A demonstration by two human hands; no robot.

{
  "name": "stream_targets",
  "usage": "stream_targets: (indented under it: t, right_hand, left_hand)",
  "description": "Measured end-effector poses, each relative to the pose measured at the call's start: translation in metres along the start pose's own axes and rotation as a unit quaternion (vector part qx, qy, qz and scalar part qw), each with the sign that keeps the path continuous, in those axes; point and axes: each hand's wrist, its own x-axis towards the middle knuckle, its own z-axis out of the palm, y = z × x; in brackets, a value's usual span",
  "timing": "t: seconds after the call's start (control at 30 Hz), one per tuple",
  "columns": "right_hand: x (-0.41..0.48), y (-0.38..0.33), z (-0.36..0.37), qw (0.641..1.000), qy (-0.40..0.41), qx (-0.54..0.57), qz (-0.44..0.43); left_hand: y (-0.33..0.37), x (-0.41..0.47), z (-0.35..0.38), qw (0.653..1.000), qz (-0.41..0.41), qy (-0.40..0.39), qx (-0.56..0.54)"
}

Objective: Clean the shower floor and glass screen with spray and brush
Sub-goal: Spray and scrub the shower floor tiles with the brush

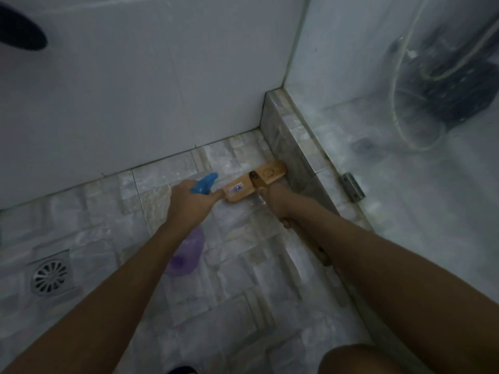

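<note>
The right hand (280, 206) was clenched round the handle of the brush (255, 182), close behind its wooden head, a grip that probably let it bear down on the bristles. The head lay flat on the shower floor (243, 287), its far end against the tiled kerb (294, 147), near the corner with the white wall (135, 90). The left hand (189, 201) gripped the spray bottle (205, 182) by its blue trigger head, nozzle aimed just beside the brush, likely so wetting and scrubbing could alternate. Wall and kerb closed 2 sides; open floor ran back toward the drain (50, 273). The glass screen (405, 76) stood on the kerb, its hinge (352, 187) beside the right forearm.
</note>
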Motion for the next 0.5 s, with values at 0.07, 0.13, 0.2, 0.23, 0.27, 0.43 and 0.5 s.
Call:
stream_targets:
  t: [0.07, 0.13, 0.2, 0.23, 0.27, 0.43, 0.5]
  right_hand:
    - [-0.024, 0.023, 0.006, 0.999, -0.019, 0.010, 0.025]
    - [-0.045, 0.046, 0.013, 0.999, -0.024, 0.000, 0.044]
    - [-0.048, 0.051, 0.018, 0.998, -0.022, -0.013, 0.064]
    - [-0.044, 0.047, 0.018, 0.997, -0.021, -0.035, 0.058]
    - [-0.040, 0.039, 0.018, 0.997, -0.019, -0.047, 0.052]
    - [-0.033, 0.025, 0.020, 0.998, -0.019, -0.032, 0.051]
    - [-0.032, 0.027, 0.019, 0.999, -0.001, -0.005, 0.052]
  left_hand:
    - [-0.001, 0.000, 0.001, 1.000, 0.010, -0.005, 0.006]
    - [-0.006, -0.001, 0.004, 1.000, 0.020, -0.003, 0.010]
    - [-0.008, -0.002, 0.005, 0.999, 0.038, 0.010, -0.002]
    - [-0.007, -0.004, 0.007, 0.999, 0.049, 0.021, -0.005]
    - [-0.006, -0.005, 0.008, 0.998, 0.059, 0.035, -0.008]
    - [-0.005, -0.012, 0.019, 0.996, 0.058, 0.072, -0.014]
    - [-0.005, -0.013, 0.022, 0.996, 0.058, 0.060, -0.013]
